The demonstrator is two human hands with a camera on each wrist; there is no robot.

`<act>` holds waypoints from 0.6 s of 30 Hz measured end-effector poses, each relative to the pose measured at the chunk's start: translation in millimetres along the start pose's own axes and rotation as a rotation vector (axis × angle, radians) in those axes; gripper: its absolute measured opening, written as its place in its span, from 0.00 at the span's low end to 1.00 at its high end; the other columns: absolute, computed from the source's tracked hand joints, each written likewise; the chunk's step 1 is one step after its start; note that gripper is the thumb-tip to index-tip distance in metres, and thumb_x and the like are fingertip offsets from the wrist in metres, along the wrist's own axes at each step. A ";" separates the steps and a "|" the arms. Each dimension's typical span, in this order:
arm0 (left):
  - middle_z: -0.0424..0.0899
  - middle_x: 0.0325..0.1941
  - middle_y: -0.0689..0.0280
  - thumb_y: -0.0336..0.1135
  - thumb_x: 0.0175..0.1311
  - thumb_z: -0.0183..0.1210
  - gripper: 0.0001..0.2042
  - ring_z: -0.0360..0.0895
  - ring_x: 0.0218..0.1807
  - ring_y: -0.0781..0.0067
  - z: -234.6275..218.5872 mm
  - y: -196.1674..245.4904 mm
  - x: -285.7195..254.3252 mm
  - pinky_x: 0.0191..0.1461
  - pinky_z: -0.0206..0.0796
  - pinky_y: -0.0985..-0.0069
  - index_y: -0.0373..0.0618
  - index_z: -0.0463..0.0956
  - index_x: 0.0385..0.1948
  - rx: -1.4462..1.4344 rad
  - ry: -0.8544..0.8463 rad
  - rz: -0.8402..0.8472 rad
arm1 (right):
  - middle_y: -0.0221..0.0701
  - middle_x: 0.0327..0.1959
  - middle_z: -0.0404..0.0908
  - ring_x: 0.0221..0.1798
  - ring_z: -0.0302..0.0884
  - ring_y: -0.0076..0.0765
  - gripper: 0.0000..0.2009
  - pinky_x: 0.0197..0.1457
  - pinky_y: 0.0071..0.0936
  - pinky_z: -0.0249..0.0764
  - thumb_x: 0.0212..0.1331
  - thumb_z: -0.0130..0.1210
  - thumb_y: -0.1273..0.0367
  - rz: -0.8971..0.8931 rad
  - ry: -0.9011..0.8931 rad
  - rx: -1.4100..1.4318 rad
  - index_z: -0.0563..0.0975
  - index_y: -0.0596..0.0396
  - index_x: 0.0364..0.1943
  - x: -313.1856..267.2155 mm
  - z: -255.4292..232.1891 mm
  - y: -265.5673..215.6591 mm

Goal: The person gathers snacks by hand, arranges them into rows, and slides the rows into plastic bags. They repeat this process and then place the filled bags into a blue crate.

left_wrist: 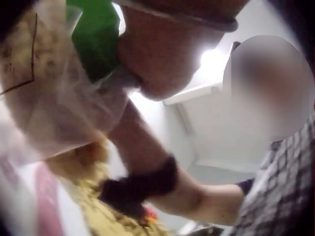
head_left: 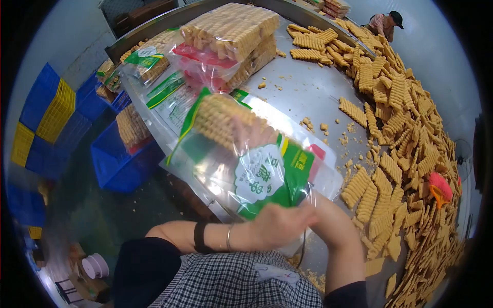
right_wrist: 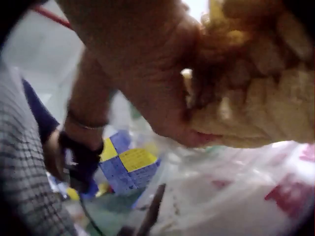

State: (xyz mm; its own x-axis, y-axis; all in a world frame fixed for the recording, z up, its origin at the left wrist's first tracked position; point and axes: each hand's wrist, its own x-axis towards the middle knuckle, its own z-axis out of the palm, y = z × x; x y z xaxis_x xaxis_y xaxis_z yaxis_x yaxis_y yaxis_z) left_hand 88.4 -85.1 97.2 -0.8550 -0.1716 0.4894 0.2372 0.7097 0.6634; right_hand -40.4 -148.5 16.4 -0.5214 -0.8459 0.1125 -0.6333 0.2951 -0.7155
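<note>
A clear plastic bag with green printing [head_left: 221, 169] lies tilted across the front of the metal table. My left hand [head_left: 285, 224], with a bracelet at its wrist, grips the bag's mouth edge. In the left wrist view the gathered plastic [left_wrist: 64, 108] runs up to the left hand [left_wrist: 157, 64]. My right forearm enters the bag's mouth, and the right hand [head_left: 251, 134] shows blurred through the film. It holds a block of ridged yellow snack pieces [head_left: 218, 118] inside. From the right wrist view, the right hand [right_wrist: 152, 83] grips the snack pieces [right_wrist: 261, 93], its far fingers hidden.
Packed snack bags [head_left: 231, 36] are stacked at the table's back left, beside flat empty bags [head_left: 172, 100]. A large heap of loose snack pieces [head_left: 405, 138] covers the right side. Blue crates [head_left: 115, 159] stand left on the floor. Another person [head_left: 382, 25] is at the far right.
</note>
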 end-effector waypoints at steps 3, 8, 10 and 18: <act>0.78 0.26 0.58 0.30 0.58 0.59 0.11 0.78 0.26 0.58 -10.0 -0.3 -7.9 0.29 0.70 0.66 0.42 0.74 0.42 0.083 0.054 -0.052 | 0.42 0.50 0.76 0.52 0.77 0.43 0.22 0.54 0.36 0.71 0.61 0.50 0.56 0.137 -0.021 -0.653 0.73 0.50 0.56 22.6 -21.7 -16.2; 0.74 0.23 0.57 0.25 0.53 0.55 0.04 0.73 0.23 0.55 -50.9 -40.4 -41.4 0.30 0.67 0.65 0.41 0.71 0.29 0.235 0.014 -0.189 | 0.40 0.45 0.77 0.49 0.77 0.41 0.19 0.51 0.36 0.72 0.58 0.51 0.59 -0.030 -0.082 -0.412 0.74 0.51 0.51 19.3 -39.4 -4.2; 0.75 0.22 0.60 0.23 0.52 0.52 0.02 0.72 0.22 0.57 -51.3 -34.0 -44.4 0.29 0.65 0.67 0.40 0.71 0.27 -0.025 -0.053 -0.198 | 0.39 0.44 0.77 0.47 0.77 0.41 0.18 0.50 0.36 0.72 0.57 0.52 0.60 -0.109 -0.085 -0.310 0.74 0.51 0.49 19.1 -30.4 -10.3; 0.77 0.26 0.65 0.21 0.55 0.51 0.08 0.71 0.28 0.73 -80.6 -71.4 -32.7 0.31 0.61 0.74 0.36 0.78 0.34 -0.116 0.792 -0.147 | 0.36 0.37 0.78 0.42 0.78 0.38 0.13 0.44 0.35 0.72 0.51 0.55 0.66 -0.474 0.028 -0.082 0.77 0.52 0.41 61.4 92.1 -66.6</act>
State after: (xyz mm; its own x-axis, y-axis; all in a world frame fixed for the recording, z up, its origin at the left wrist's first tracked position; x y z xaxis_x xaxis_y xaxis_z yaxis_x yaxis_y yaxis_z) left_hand 136.6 -185.2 79.5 -0.3118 -0.7210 0.6188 0.2309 0.5743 0.7854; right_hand 22.4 -261.1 7.4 -0.1785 -0.8838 0.4325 -0.8471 -0.0856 -0.5245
